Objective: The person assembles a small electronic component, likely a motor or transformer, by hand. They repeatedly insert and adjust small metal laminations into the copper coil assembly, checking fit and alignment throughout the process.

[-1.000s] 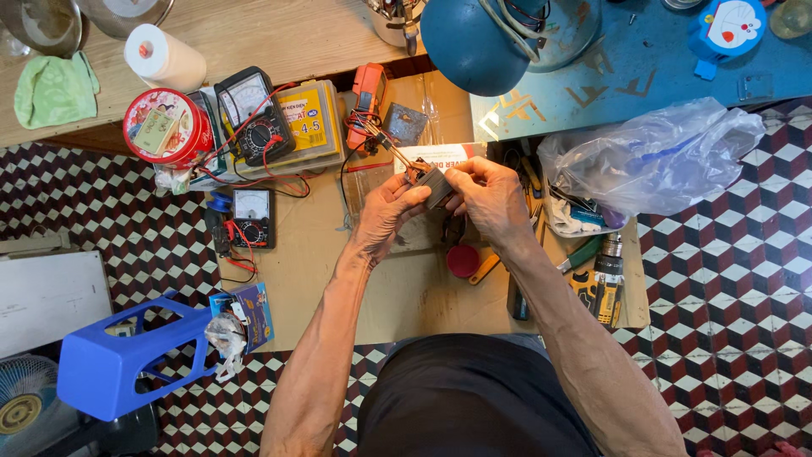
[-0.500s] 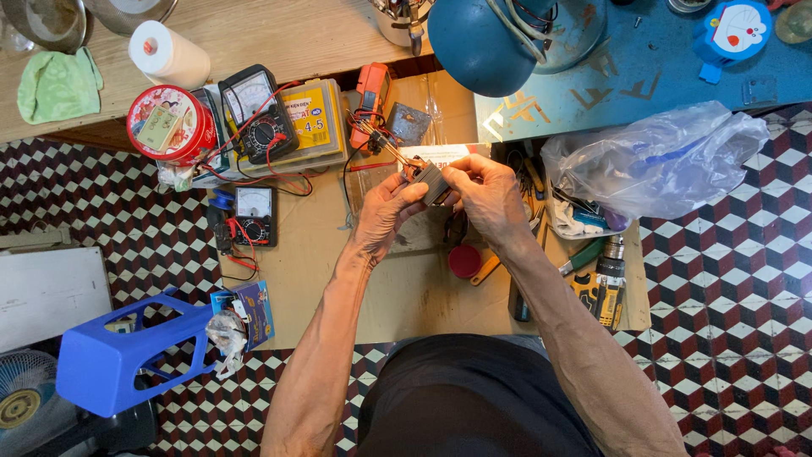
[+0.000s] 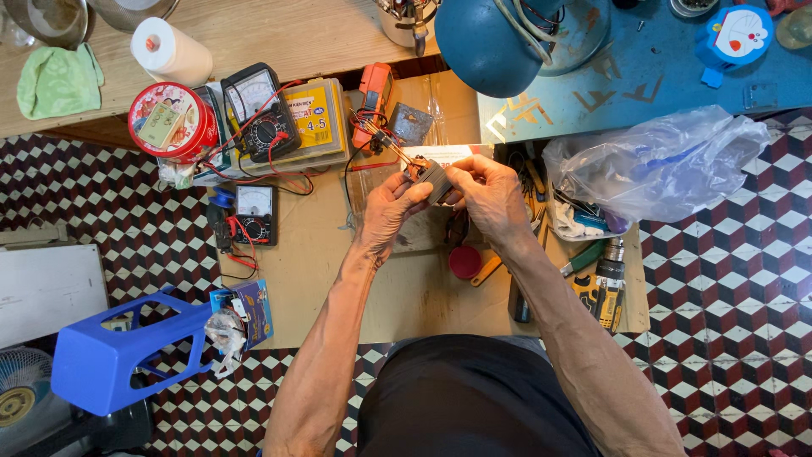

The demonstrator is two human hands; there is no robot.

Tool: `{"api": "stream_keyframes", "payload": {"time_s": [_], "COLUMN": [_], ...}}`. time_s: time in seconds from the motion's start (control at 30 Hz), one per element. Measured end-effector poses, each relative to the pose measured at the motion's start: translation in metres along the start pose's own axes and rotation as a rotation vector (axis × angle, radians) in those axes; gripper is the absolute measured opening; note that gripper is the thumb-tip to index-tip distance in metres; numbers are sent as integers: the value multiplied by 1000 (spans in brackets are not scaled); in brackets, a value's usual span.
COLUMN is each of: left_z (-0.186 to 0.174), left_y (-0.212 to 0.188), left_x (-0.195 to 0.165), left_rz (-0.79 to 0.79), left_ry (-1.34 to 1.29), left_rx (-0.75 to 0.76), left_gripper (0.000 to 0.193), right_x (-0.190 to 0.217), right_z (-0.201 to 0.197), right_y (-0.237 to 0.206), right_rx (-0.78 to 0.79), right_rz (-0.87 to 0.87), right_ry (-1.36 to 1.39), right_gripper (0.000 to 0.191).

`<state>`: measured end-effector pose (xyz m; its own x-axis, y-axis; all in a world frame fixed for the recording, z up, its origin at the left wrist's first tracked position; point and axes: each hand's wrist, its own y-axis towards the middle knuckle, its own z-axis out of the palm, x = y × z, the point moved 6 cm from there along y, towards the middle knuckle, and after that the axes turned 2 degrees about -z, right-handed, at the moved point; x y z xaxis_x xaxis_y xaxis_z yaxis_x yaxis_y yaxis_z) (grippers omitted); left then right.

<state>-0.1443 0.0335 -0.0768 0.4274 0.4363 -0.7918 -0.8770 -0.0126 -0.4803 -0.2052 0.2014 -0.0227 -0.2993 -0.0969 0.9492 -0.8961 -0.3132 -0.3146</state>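
Note:
Both of my hands meet over the middle of a brown cardboard work surface (image 3: 406,288). My left hand (image 3: 391,207) and my right hand (image 3: 489,196) together grip a small grey electrical part (image 3: 431,176) with copper windings and thin wires running off toward the upper left. The fingers hide most of the part. A white strip lies on the surface just behind my hands.
Two multimeters (image 3: 264,114) (image 3: 253,211), a red round tin (image 3: 167,120), a yellow parts box (image 3: 311,118) and an orange tool (image 3: 373,97) sit at left. A blue lamp shade (image 3: 491,42) hangs above. A plastic bag (image 3: 660,165), cordless drill (image 3: 607,283) and hand tools lie right. A blue stool (image 3: 110,351) stands lower left.
My hands stay together on the small part, with only slight finger shifts. The view has drifted a little.

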Motion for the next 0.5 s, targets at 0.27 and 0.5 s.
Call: {"api": "stream_keyframes", "payload": {"time_s": [0.27,0.5], "left_z": [0,14], "left_y": [-2,-8], "left_x": [5,20], "left_rz": [-7,24], "left_ry": [-76,-201], "left_rx": [-43,-145], "left_gripper": [48,44], "right_x": [1,19], "right_z": [2,9], "right_y": [-1,-20], "right_rx": [4,74], "right_rz": [-59,-399], "right_ry": [-125,-463], "right_gripper": [28,57]}}
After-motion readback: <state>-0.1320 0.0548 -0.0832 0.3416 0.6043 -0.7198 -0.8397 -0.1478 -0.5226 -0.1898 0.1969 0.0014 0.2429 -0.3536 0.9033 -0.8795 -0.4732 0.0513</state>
